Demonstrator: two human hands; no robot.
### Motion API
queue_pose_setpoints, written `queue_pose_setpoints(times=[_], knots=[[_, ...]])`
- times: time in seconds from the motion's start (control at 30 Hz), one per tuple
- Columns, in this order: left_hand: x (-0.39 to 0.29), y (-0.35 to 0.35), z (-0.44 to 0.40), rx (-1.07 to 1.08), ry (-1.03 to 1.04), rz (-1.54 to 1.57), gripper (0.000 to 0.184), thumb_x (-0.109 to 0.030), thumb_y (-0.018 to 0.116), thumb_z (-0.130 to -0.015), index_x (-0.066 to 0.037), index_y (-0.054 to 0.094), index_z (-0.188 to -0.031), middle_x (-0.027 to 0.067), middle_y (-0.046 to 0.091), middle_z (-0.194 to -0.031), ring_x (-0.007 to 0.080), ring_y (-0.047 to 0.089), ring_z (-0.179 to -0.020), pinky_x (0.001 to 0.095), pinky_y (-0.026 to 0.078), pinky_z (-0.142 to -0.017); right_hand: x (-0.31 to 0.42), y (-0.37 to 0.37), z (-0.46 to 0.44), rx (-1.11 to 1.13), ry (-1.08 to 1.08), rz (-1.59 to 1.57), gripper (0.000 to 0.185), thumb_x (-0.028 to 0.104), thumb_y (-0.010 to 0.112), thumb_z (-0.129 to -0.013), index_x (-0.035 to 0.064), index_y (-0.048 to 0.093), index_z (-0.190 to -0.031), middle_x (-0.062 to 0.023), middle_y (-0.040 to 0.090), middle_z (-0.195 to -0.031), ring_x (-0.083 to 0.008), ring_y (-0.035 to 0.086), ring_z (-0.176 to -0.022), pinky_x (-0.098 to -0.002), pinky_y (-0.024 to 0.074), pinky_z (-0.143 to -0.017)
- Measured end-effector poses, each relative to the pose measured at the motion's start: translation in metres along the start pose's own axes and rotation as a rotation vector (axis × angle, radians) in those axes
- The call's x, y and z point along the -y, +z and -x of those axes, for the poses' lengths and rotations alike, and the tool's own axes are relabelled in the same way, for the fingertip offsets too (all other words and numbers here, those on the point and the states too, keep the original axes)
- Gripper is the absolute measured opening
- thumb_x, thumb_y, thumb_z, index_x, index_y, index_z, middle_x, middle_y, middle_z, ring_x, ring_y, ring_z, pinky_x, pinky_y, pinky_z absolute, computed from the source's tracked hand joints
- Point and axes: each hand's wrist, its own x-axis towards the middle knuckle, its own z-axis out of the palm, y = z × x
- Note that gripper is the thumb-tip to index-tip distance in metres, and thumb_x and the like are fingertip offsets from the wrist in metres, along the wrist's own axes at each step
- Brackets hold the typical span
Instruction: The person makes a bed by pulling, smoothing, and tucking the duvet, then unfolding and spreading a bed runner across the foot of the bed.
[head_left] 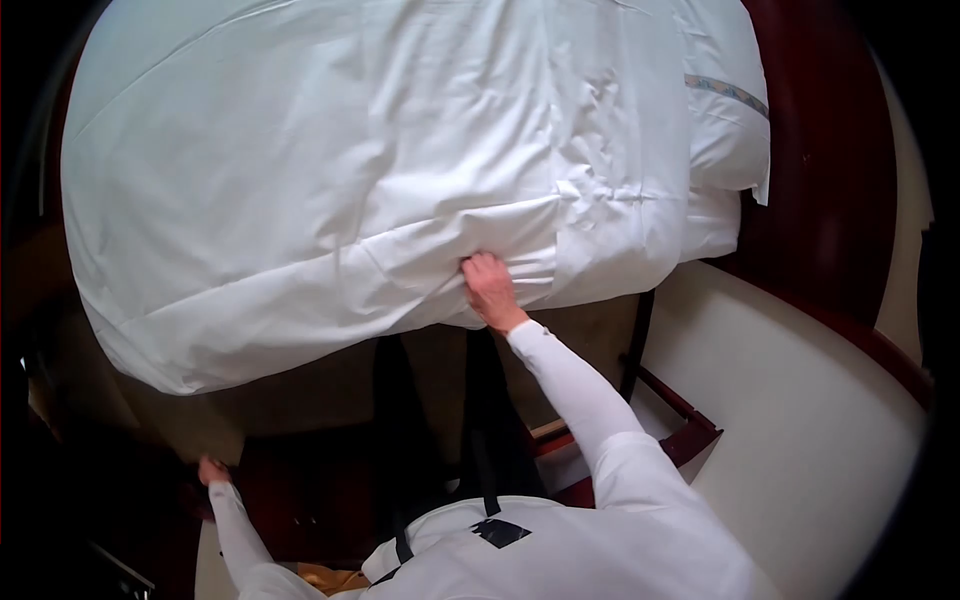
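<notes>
A white duvet [270, 150] covers the bed, creased near its folded band on the right. At the bed's near edge, my right hand [489, 288] has its fingers curled into the fabric, gripping the duvet, and small folds spread from that spot. My left hand [213, 470] is low on the left, away from the bed, beside dark furniture. It is small and dim there, so its fingers cannot be made out clearly. White pillows [722, 145] lie at the right end of the bed, one with a patterned strip [728, 92].
A dark red wooden headboard [825, 150] stands at the right. Below it are a pale wall [790, 400] and a low dark red wooden piece [690, 438]. Dark red furniture [300, 490] is close behind my legs, leaving a narrow strip of floor beside the bed.
</notes>
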Motion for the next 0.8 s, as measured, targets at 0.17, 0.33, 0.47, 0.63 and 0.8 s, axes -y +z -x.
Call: queue_pose_setpoints(times=[0.17,0.33,0.47,0.63,0.8], knots=[[0.065,0.005,0.113,0.430,0.161,-0.667,0.013,-0.010,0.059,-0.074,-0.010,0.047,-0.070,-0.0014,0.044,-0.055,0.0083,0.040,-0.042,0.0227,0.029,-0.034,0.001,0.000,0.059,0.161,0.143,-0.134,0.011,0.003,0.054,-0.064,0.0035,0.052,-0.074,-0.0136,0.050,-0.080,-0.0311,0.050,-0.079,-0.0386,0.0417,-0.066],[0.055,0.166,0.329,1.129,0.037,-0.753,0.011,-0.009,0.060,-0.079,-0.007,0.052,-0.085,-0.0020,0.047,-0.064,0.0057,0.042,-0.052,0.0202,0.035,-0.045,-0.018,-0.033,0.232,0.590,0.403,-0.365,0.029,0.010,0.054,-0.067,0.0038,0.059,-0.095,-0.0140,0.054,-0.099,-0.0299,0.050,-0.098,-0.0393,0.0422,-0.084],[0.067,0.299,0.448,1.541,0.258,-0.547,0.018,-0.014,0.060,-0.082,-0.003,0.055,-0.096,0.0000,0.056,-0.080,0.0067,0.051,-0.072,0.0206,0.042,-0.064,-0.125,-0.085,0.267,0.009,0.917,-0.416,0.029,0.018,0.063,-0.071,0.0004,0.060,-0.094,-0.0146,0.059,-0.092,-0.0254,0.059,-0.085,-0.0333,0.0466,-0.076],[0.110,0.452,0.574,1.451,-0.072,0.009,0.038,-0.017,0.061,-0.082,0.000,0.047,-0.113,0.0061,0.053,-0.105,0.0142,0.052,-0.093,0.0275,0.043,-0.080,-0.306,-0.112,0.232,-0.525,1.195,-0.584,0.060,0.036,0.067,-0.074,-0.0045,0.043,-0.112,-0.0157,0.049,-0.111,-0.0239,0.045,-0.106,-0.0349,0.0358,-0.091],[0.171,0.453,0.648,1.636,0.011,-0.533,0.056,-0.028,0.067,-0.075,0.001,0.047,-0.118,0.0088,0.055,-0.109,0.0172,0.052,-0.098,0.0290,0.041,-0.084,-0.343,-0.119,0.203,-0.391,1.193,-0.995,0.065,0.036,0.067,-0.074,-0.0058,0.041,-0.117,-0.0163,0.049,-0.115,-0.0231,0.045,-0.108,-0.0338,0.0339,-0.093]])
